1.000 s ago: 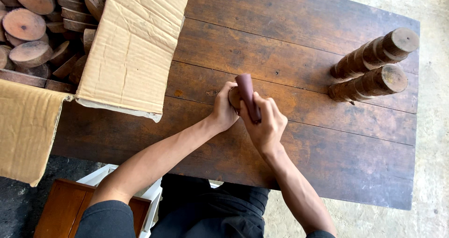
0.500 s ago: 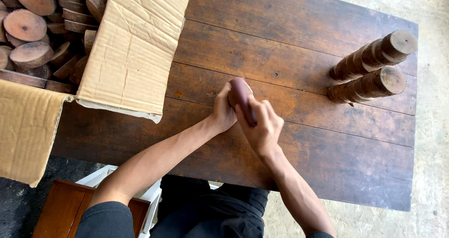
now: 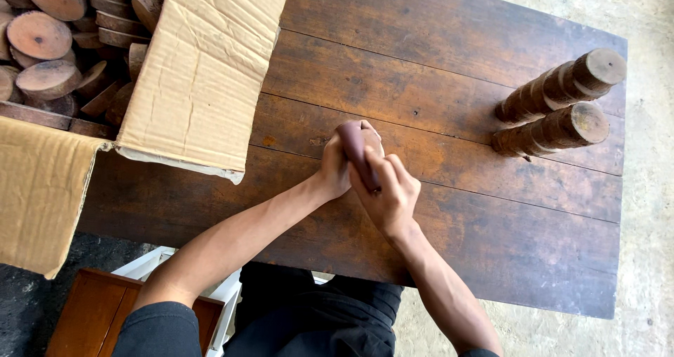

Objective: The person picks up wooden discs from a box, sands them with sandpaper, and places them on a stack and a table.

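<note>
Both hands meeting over the middle of the dark plank table (image 3: pixel 449 83): left hand (image 3: pixel 335 166) cupped shut around a small wooden disc (image 3: pixel 371 136), mostly hidden; right hand (image 3: pixel 390 192) clamped on a folded reddish-brown abrasive sheet (image 3: pixel 357 152) pressed against the disc's edge. Likely trouble: sheet slipping off the rim and scraping fingertips, or disc twisting loose from so tight a hold. Two leaning stacks of discs (image 3: pixel 558 108) at right, prone to toppling under a jolted table. Open cardboard box (image 3: pixel 203 76) of wood slices (image 3: pixel 42 37) well clear at left.

Dark plank table (image 3: pixel 449 69), concrete floor (image 3: pixel 649 188)
</note>
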